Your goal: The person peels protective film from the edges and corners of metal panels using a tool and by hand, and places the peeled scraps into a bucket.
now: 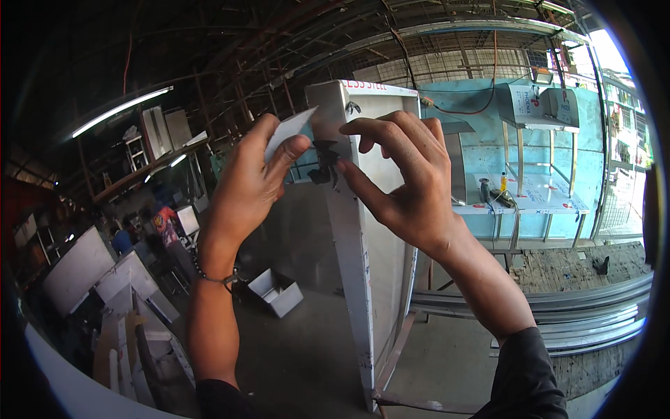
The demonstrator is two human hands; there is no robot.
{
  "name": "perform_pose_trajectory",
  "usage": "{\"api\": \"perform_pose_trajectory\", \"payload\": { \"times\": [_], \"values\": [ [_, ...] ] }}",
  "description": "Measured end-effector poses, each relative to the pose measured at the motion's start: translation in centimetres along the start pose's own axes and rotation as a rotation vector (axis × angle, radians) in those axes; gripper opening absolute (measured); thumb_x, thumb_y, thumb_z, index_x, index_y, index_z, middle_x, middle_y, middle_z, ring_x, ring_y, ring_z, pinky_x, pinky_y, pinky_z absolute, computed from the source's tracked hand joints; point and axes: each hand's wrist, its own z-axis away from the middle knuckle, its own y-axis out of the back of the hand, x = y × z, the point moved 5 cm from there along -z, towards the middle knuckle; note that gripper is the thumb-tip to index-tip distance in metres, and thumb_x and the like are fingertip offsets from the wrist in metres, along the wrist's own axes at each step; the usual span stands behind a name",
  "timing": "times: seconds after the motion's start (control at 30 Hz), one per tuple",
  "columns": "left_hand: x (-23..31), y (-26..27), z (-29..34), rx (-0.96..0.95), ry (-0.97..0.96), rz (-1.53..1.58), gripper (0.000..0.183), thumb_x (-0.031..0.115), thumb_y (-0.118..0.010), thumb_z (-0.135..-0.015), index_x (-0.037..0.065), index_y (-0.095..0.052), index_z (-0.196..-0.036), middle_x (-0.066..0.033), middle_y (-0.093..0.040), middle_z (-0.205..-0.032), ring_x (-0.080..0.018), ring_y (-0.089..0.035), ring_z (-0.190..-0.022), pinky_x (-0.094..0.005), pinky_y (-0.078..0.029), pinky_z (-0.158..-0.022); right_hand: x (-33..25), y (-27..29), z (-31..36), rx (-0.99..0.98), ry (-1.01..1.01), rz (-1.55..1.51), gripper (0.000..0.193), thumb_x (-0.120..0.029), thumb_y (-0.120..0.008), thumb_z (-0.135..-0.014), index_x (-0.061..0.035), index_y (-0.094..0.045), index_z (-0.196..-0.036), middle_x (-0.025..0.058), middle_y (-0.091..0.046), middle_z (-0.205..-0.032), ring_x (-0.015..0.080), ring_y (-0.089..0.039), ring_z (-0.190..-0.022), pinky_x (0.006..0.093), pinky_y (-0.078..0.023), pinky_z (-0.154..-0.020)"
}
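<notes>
A tall stainless steel panel or box frame (pixel 352 244) stands upright in front of me, its narrow edge facing my hands. My left hand (pixel 255 164) pinches a thin, flat, pale grey piece (pixel 292 130) with a pointed corner, between thumb and fingers. Crumpled black scraps (pixel 324 164) cling to the panel's narrow side, between my two hands. My right hand (pixel 408 174) is curled beside the panel's upper part, with thumb and index finger apart. Its thumb tip lies close to the black scraps; whether it touches them cannot be made out. A smaller dark scrap (pixel 353 107) sits near the panel's top.
An open metal box (pixel 276 292) lies on the floor beyond my left forearm. Sheet metal offcuts (pixel 132 279) lean at the left. Stacked metal tubes (pixel 579 311) lie at the right. Behind them a metal workbench (pixel 537 192) bears a power tool (pixel 486 190) and a yellow bottle (pixel 503 181).
</notes>
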Motion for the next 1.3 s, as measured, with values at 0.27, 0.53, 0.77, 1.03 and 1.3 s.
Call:
{"api": "perform_pose_trajectory", "payload": {
  "times": [0.27,0.53,0.77,1.03,1.3],
  "values": [
    [0.2,0.7,-0.1,0.032,-0.152,-0.386,0.053,0.052,-0.062,-0.099,0.001,-0.074,-0.104,-0.0096,-0.051,-0.056,-0.015,-0.05,-0.051,-0.0348,-0.04,-0.051,-0.1,-0.4,1.2,0.03,0.074,0.035,0.027,-0.01,-0.08,-0.078,-0.0151,-0.069,-0.103,-0.0004,-0.06,-0.087,0.0191,-0.06,-0.081,0.0363,-0.038,-0.074],
    [1.3,0.0,-0.3,0.018,-0.244,-0.394,0.048,0.047,-0.063,-0.1,0.0,-0.075,-0.1,-0.0214,-0.061,-0.067,-0.0357,-0.057,-0.056,-0.0408,-0.045,-0.056,-0.5,-0.4,0.9,0.076,0.092,0.043,0.022,-0.009,-0.084,-0.076,-0.0142,-0.073,-0.095,-0.0016,-0.065,-0.084,0.0155,-0.06,-0.077,0.0328,-0.036,-0.071],
    [1.4,0.5,-0.2,0.044,-0.141,-0.423,0.044,0.043,-0.064,-0.1,0.0,-0.075,-0.098,-0.0229,-0.062,-0.07,-0.043,-0.058,-0.062,-0.0418,-0.045,-0.056,-0.2,0.0,1.1,0.086,0.067,0.088,0.019,-0.009,-0.084,-0.076,-0.0134,-0.073,-0.092,-0.002,-0.066,-0.083,0.015,-0.06,-0.075,0.0326,-0.037,-0.071],
    [1.8,0.2,0.1,0.063,-0.221,-0.404,0.049,0.045,-0.063,-0.102,-0.003,-0.073,-0.1,-0.0071,-0.05,-0.06,-0.011,-0.041,-0.059,-0.033,-0.037,-0.054,0.0,0.0,1.4,0.066,0.053,0.064,0.018,-0.011,-0.081,-0.078,-0.0133,-0.069,-0.09,-0.0009,-0.061,-0.085,0.0193,-0.059,-0.079,0.0367,-0.037,-0.075],
    [2.0,0.0,0.0,0.083,-0.247,-0.485,0.047,0.045,-0.063,-0.101,-0.001,-0.074,-0.101,-0.0098,-0.054,-0.061,-0.0116,-0.046,-0.058,-0.0334,-0.04,-0.055,-0.1,0.4,1.2,0.055,0.05,0.1,0.019,-0.009,-0.086,-0.075,-0.0131,-0.073,-0.089,-0.0027,-0.067,-0.084,0.0127,-0.06,-0.074,0.0319,-0.036,-0.071]
  ]
}}
